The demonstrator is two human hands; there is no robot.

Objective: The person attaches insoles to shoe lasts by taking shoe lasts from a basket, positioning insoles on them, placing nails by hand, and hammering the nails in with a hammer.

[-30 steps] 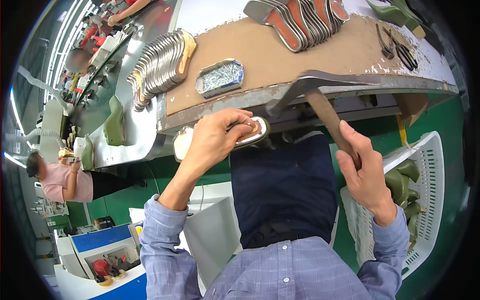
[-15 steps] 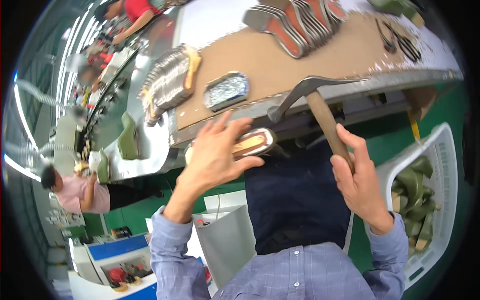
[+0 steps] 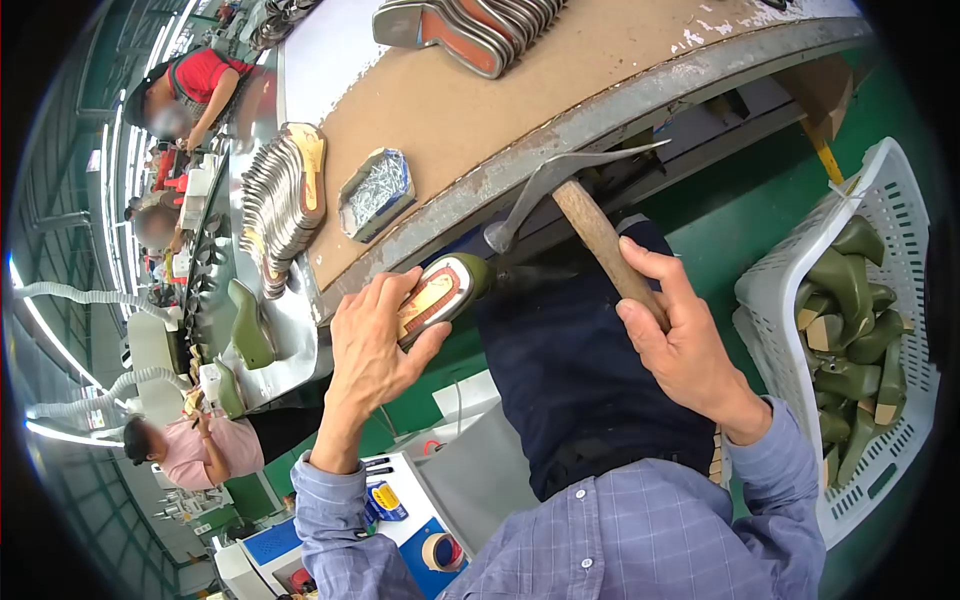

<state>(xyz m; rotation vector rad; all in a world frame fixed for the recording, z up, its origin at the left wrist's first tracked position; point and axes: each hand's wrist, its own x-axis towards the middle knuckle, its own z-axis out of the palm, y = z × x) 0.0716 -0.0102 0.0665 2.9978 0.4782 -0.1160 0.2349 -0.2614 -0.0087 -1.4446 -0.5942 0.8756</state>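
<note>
My left hand (image 3: 372,345) is closed round a green shoe last (image 3: 477,273), just off the bench's front edge. The last's underside faces up, showing an insole (image 3: 432,298) with a yellow middle and a pale rim. In my right hand (image 3: 685,345) is a hammer (image 3: 598,232), gripped near the end of its wooden handle. Its dark metal head has a round face, pointing toward the last but apart from it, and a long thin claw. On the bench beyond my left hand stands a small box of nails (image 3: 377,195).
Stacked insoles (image 3: 285,205) stand left on the brown-topped workbench (image 3: 450,110), with more insoles (image 3: 470,35) at the back. A white basket (image 3: 800,285) of green lasts is on my right. Two green lasts (image 3: 250,330) stand at far left. Co-workers (image 3: 205,450) are at the left.
My left hand's fingers were spread over the last and now wrap its side, with more of the insole showing. The hammer is still in my right hand. The whole view has shifted.
</note>
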